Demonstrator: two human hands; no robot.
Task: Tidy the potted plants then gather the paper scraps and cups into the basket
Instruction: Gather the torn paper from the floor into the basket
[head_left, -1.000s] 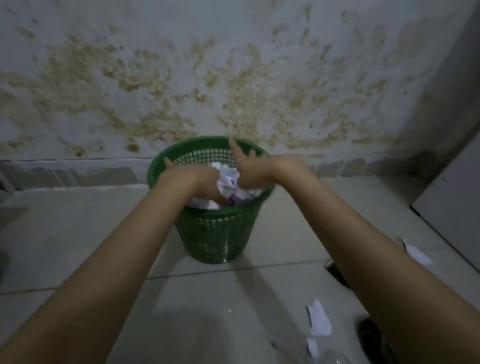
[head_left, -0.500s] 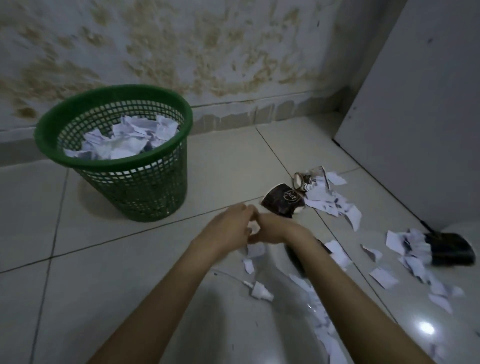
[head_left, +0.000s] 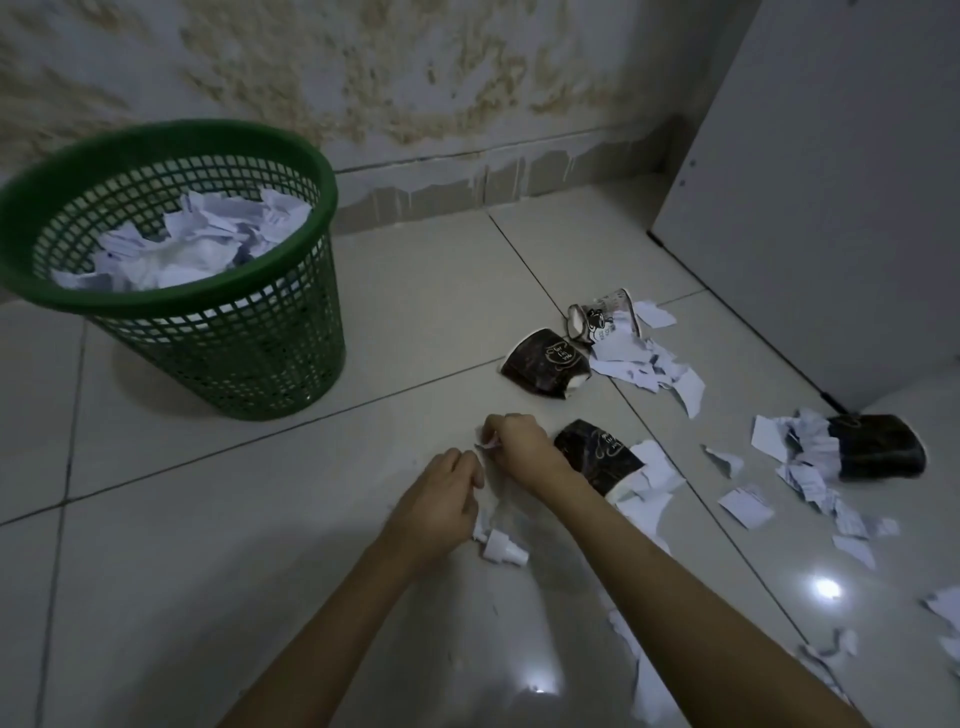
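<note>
Green mesh basket (head_left: 218, 343) sits at the left against the stained wall (head_left: 363, 78), already heaped with crumpled white paper (head_left: 192, 244), and nothing lies between it and the hands, just bare floor tile (head_left: 156, 545). Off to the right it's a mess: a flattened dark cup (head_left: 545, 370) lying on its side, a crushed pale cup (head_left: 605, 317) just behind it, torn paper scraps (head_left: 649, 364) spilling from both toward a grey panel (head_left: 831, 182). Another dark cup (head_left: 597, 454) lies right beside the right wrist, scraps touching its lower end, and a fourth dark cup (head_left: 878, 452) sits farther right among more scraps. Now the hands, low over the tile, close together: the right hand (head_left: 522, 447) is curled with fingertips pinching a small white scrap (head_left: 488, 444); the left hand (head_left: 441, 493) is loosely closed, fingers bent in beside it, and whether it grips anything I cannot tell. A small white cap-like piece (head_left: 504, 553) lies just below the left hand. The dark cups carry a pale circular emblem with lettering, too small and blurred to read.
</note>
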